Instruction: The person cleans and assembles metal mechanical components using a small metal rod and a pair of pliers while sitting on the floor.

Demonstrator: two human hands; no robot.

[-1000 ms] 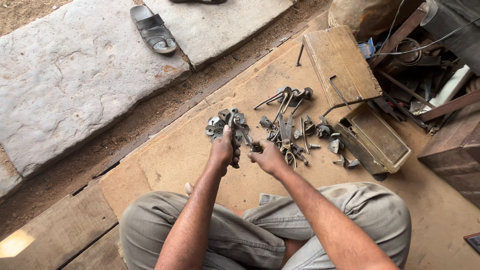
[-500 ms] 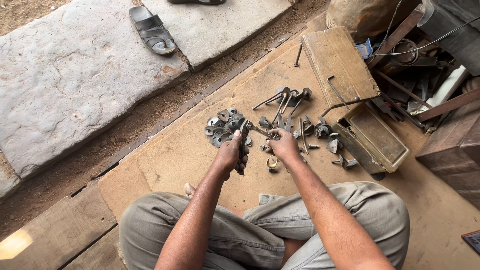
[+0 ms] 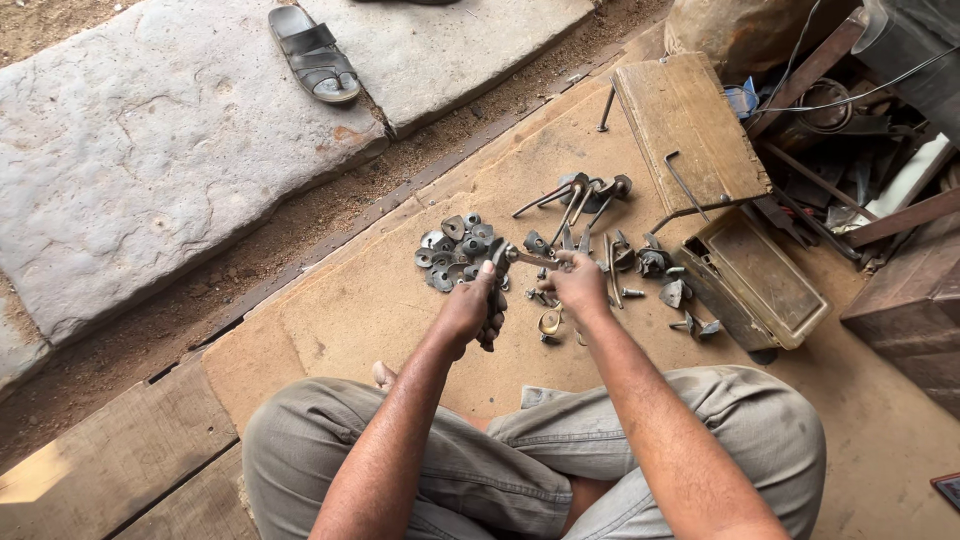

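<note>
Two hands meet on one tool: the pliers (image 3: 497, 285), held just above the board (image 3: 340, 310) I sit on. Their long axis runs from my left palm up and away from me, jaws towards the pile of small metal pieces (image 3: 452, 252). My left hand (image 3: 472, 310) has its fingers wrapped tight round the handles. A thin metal rod (image 3: 532, 258) leaves the jaws and runs rightward into my right hand (image 3: 578, 285), whose fingers are pinched together on its end. My hands cover the handles and the rod's far end. Beyond them lie long-stemmed metal parts (image 3: 580, 195) and an open wooden box (image 3: 760, 275).
</note>
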